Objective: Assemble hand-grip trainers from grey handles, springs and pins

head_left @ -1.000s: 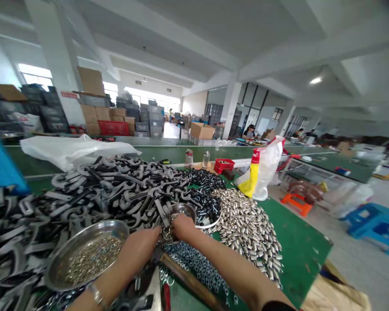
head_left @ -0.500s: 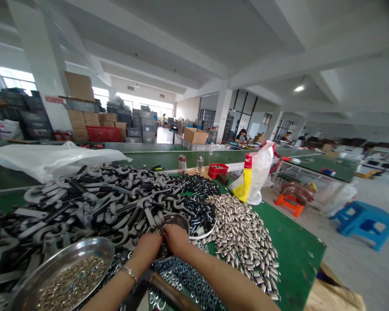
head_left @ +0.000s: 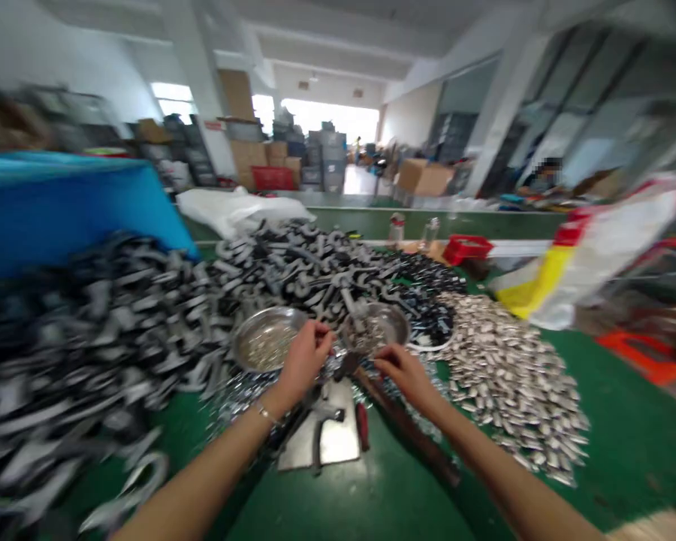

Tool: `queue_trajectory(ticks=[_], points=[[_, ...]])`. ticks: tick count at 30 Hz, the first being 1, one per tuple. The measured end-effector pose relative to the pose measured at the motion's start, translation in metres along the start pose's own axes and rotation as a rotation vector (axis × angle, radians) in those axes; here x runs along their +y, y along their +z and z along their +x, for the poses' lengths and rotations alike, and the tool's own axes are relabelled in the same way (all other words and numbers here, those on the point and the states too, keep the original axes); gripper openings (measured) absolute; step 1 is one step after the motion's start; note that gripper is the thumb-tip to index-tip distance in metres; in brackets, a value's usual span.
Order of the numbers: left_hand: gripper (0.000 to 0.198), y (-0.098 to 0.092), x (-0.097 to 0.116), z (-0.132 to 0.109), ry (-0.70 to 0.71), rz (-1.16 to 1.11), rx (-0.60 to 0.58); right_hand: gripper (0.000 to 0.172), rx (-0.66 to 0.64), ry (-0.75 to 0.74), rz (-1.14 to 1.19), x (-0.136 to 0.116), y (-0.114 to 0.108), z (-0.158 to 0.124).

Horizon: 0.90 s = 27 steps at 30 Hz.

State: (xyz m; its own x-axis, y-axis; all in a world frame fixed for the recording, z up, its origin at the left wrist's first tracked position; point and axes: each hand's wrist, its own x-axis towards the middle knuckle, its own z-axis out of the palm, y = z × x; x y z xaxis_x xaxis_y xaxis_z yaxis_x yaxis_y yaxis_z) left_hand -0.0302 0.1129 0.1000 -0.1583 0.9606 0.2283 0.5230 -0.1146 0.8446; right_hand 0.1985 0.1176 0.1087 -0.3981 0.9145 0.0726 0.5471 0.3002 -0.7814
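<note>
Along this green worktop (head_left: 625,421), we are sorting between a heap of dark metal hooks (head_left: 90,338) and a spread of silver ferrules (head_left: 512,383). Our left hand (head_left: 304,361) is curling beside a steel dish (head_left: 264,338), and our right hand (head_left: 405,379) is reaching near a second steel dish (head_left: 377,327). The fingers (head_left: 321,338) are half-closed, but blur hides whether they are holding anything. A careless forearm could be knocking hooks into the dishes or scattering ferrules; open green room is lying nearest us and off to the right.

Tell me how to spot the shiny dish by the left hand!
Find the green workbench, then the heap of dark hook-shaped metal parts on it. At the heap's near edge sits a round steel dish full of tiny silver bits, beside the left hand. A matching dish sits further right, by the right hand.
</note>
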Motion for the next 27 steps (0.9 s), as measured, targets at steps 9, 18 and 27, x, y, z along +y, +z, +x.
queue_trajectory(ticks=[9,18,27], points=[[0.029,-0.095,-0.056,-0.131,-0.422,-0.252,0.137,0.024,-0.363,-0.213,-0.246,-0.007,0.060,0.021],[0.030,-0.071,-0.045,-0.131,-0.443,-0.386,0.109,0.027,-0.408,-0.139,-0.388,-0.005,0.074,0.050],[0.014,-0.021,-0.042,-0.093,-0.192,-0.020,0.015,0.017,-0.452,-0.246,-0.677,-0.022,0.085,0.063]])
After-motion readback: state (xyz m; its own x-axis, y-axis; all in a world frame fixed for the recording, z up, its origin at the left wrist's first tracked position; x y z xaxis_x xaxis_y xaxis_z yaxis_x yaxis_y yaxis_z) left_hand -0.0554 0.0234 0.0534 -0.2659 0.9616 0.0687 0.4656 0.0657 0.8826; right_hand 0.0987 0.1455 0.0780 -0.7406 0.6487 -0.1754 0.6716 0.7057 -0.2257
